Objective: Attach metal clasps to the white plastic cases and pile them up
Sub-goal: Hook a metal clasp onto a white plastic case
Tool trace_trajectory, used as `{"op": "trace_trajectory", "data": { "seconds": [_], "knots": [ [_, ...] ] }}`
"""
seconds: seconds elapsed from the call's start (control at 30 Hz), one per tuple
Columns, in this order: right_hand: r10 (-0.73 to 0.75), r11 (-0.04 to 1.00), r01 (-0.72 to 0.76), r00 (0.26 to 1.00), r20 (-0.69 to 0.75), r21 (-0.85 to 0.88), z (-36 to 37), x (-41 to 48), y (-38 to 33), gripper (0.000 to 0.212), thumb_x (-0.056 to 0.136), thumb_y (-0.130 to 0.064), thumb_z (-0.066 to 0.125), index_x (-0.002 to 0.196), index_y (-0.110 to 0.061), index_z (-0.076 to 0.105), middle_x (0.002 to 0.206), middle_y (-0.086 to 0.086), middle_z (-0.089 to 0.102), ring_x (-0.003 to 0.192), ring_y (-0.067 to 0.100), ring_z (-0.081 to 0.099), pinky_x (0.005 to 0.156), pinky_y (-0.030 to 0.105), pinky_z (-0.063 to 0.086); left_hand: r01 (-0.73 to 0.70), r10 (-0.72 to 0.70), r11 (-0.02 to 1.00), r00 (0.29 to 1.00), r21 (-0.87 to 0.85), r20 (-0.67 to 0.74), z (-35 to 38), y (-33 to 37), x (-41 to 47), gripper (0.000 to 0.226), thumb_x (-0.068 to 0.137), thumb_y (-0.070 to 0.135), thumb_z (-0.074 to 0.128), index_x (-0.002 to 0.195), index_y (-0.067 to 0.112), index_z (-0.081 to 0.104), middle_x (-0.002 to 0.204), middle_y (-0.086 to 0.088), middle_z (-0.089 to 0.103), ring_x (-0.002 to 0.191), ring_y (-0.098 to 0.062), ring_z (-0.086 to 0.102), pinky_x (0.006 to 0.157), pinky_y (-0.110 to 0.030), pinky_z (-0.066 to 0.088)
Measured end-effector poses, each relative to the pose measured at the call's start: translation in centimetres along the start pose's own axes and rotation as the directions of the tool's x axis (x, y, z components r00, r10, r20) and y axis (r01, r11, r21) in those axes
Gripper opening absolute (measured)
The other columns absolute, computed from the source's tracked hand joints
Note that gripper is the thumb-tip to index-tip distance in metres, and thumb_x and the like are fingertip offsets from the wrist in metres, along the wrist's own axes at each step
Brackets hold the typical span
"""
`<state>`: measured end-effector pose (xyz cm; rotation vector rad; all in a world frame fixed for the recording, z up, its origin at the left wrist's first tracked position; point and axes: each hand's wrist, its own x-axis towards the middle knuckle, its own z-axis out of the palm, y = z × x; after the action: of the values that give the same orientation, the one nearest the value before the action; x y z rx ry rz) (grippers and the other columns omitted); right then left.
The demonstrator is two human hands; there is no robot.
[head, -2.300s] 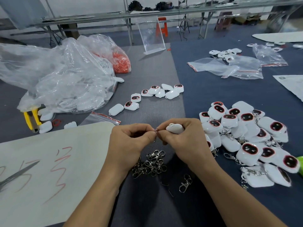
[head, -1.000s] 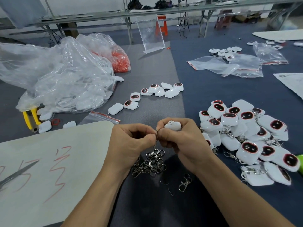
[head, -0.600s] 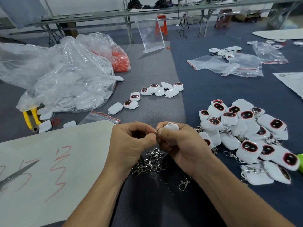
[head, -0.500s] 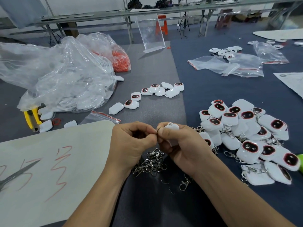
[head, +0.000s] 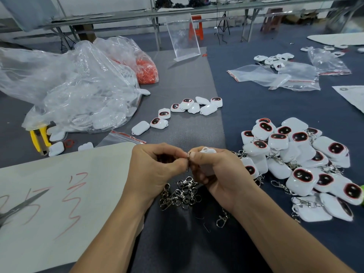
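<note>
One white case (head: 207,151) sits curled inside the right hand (head: 222,172), with only its top edge and loop showing above the fingers. Just left of that loop, a clasp ring (head: 188,154) is pinched by the thumb and forefinger of the left hand (head: 155,168), against the right thumb. Beneath the hands lies a heap of loose clasps (head: 181,194) on the grey table (head: 187,75). Right of them, finished cases (head: 295,154) form a pile. Farther back sits a row of bare cases (head: 189,107), with a clear bag (head: 78,91) at the left.
</note>
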<state>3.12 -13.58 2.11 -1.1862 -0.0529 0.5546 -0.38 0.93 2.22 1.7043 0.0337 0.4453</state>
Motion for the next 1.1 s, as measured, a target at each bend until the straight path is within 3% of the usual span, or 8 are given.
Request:
{"op": "trace_trajectory", "data": {
  "seconds": [0.2, 0.4, 0.63, 0.93, 1.1],
  "knots": [
    [0.025, 1.000, -0.025, 1.000, 0.009, -0.011, -0.03, 0.01, -0.08, 0.032, 0.087, 0.001, 0.063, 0.060, -0.015, 0.071, 0.058, 0.005, 0.057, 0.045, 0.011, 0.044, 0.042, 0.019, 0.029, -0.002, 0.001, 1.000, 0.999, 0.019, 0.050, -0.36, -0.29, 0.14, 0.022, 0.059, 0.006, 0.077, 0.065, 0.027, 0.079, 0.060, 0.004, 0.071, 0.056, -0.004, 0.060, 0.057, -0.015, 0.047],
    [0.007, 0.998, -0.006, 1.000, 0.003, -0.055, 0.06, 0.03, -0.05, 0.025, 0.088, 0.002, 0.063, 0.067, -0.010, 0.069, 0.056, 0.006, 0.056, 0.046, 0.014, 0.041, 0.043, 0.021, 0.026, -0.056, 0.052, 0.994, 0.998, 0.096, 0.040, -0.50, -0.44, 0.13, 0.012, 0.055, 0.029, 0.072, 0.064, 0.035, 0.078, 0.059, 0.007, 0.070, 0.054, -0.002, 0.054, 0.054, -0.015, 0.043],
    [0.004, 0.998, -0.005, 1.000, -0.016, -0.055, 0.17, 0.05, 0.08, 0.029, 0.088, 0.002, 0.064, 0.063, -0.012, 0.070, 0.056, 0.006, 0.057, 0.046, 0.014, 0.040, 0.043, 0.021, 0.026, -0.064, 0.058, 0.987, 0.997, 0.149, 0.047, -0.80, -0.50, 0.35, 0.024, 0.061, 0.012, 0.077, 0.065, 0.035, 0.078, 0.057, 0.006, 0.070, 0.050, -0.001, 0.053, 0.052, -0.014, 0.042],
    [-0.013, 0.995, 0.013, 1.000, 0.002, -0.101, 0.10, -0.05, 0.13, 0.020, 0.089, 0.000, 0.065, 0.071, -0.008, 0.069, 0.057, 0.006, 0.057, 0.046, 0.013, 0.042, 0.045, 0.022, 0.028, -0.021, 0.016, 0.994, 0.999, 0.107, 0.045, -0.84, -0.73, 0.21, 0.013, 0.053, 0.031, 0.072, 0.064, 0.030, 0.078, 0.059, -0.005, 0.070, 0.055, -0.010, 0.055, 0.053, -0.024, 0.043],
    [-0.003, 0.993, 0.007, 0.999, 0.038, -0.116, -0.04, 0.04, 0.04, 0.022, 0.088, -0.001, 0.064, 0.070, -0.010, 0.069, 0.059, 0.006, 0.057, 0.046, 0.014, 0.042, 0.045, 0.022, 0.029, 0.013, -0.017, 0.999, 0.996, 0.041, 0.091, -0.85, -0.79, 0.29, 0.012, 0.052, 0.026, 0.071, 0.062, 0.028, 0.078, 0.057, 0.006, 0.068, 0.053, -0.003, 0.055, 0.052, -0.016, 0.043]
  ]
}}
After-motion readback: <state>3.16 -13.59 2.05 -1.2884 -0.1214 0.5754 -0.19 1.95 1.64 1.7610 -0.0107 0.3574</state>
